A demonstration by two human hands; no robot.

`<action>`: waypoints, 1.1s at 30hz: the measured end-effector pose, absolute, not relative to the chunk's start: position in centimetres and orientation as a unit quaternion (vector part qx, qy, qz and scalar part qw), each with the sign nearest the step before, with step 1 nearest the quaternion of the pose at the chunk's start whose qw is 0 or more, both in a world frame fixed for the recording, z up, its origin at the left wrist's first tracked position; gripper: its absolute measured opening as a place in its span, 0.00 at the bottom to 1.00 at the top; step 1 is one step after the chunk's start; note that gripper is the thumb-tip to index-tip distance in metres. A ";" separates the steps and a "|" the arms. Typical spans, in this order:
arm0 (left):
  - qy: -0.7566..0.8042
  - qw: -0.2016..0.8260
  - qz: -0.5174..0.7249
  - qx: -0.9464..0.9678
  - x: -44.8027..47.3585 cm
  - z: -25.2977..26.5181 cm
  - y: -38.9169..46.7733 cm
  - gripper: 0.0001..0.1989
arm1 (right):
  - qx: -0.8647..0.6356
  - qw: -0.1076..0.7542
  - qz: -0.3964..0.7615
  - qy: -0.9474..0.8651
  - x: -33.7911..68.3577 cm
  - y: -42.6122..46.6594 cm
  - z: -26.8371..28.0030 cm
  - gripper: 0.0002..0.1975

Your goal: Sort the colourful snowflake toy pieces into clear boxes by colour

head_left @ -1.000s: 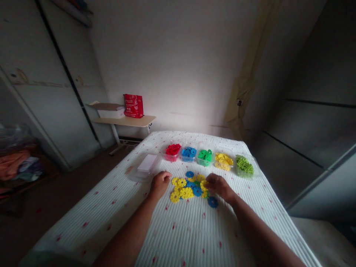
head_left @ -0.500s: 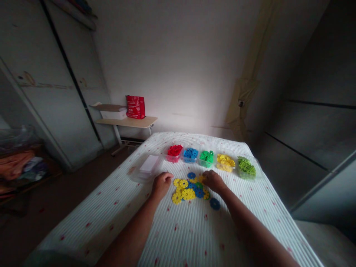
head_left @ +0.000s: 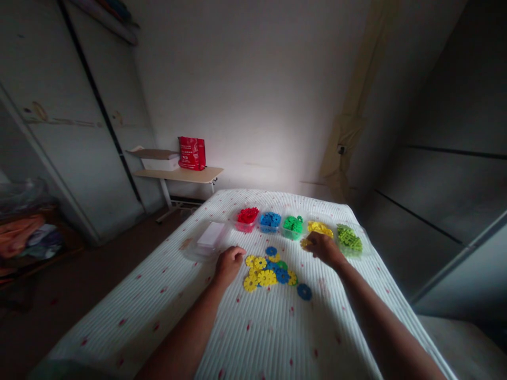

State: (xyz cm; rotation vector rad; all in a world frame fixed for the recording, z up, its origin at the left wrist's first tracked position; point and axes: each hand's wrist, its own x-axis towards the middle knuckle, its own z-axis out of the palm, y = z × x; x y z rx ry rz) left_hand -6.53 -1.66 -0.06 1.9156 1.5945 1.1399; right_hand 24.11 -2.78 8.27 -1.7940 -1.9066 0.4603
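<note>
My right hand (head_left: 322,248) pinches a yellow notched disc (head_left: 304,243) just in front of the clear tub of yellow discs (head_left: 320,229). Loosely curled, my left hand (head_left: 229,266) rests on the cloth left of a mixed pile, and no disc shows between its fingers. Yellow discs (head_left: 264,277), blue discs (head_left: 282,275) and a green disc (head_left: 282,265) overlap in that pile. One blue disc (head_left: 304,292) lies apart at its near right, and another blue disc (head_left: 271,251) sits at its far edge.
Beyond the pile stand tubs of red pieces (head_left: 247,215), blue pieces (head_left: 271,219), green pieces (head_left: 293,225) and lime-green pieces (head_left: 349,237). A clear container with a white block (head_left: 211,235) is at the left. A side table (head_left: 190,174) holds a red bag (head_left: 192,153).
My right hand has moved from the pile's right side, rightward and away from me, to the yellow tub, carrying a yellow disc. My left hand has stayed in place.
</note>
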 end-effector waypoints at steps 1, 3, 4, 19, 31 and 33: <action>0.570 0.200 0.407 0.685 -6.5 -0.1 -1.6 0.13 | -0.669 0.259 0.121 -0.686 24.8 -2.3 8.9 0.03; 0.569 0.200 0.408 0.686 -6.5 -0.2 -1.6 0.12 | -0.691 0.300 0.013 -0.657 26.1 -1.3 9.6 0.10; 0.568 0.200 0.408 0.686 -6.5 -0.2 -1.5 0.12 | -0.696 0.316 -0.030 -0.644 26.6 -1.0 9.7 0.13; 0.569 0.191 0.407 0.688 -6.5 -0.1 -1.7 0.13 | -0.653 0.225 0.086 -0.718 25.0 -5.0 3.6 0.08; 0.573 0.183 0.399 0.692 -6.5 0.1 -1.8 0.12 | -0.598 0.056 0.196 -0.775 22.7 -9.2 6.2 0.07; 0.574 0.182 0.398 0.692 -6.5 0.1 -1.8 0.13 | -0.609 0.072 0.234 -0.754 22.5 -9.5 6.1 0.06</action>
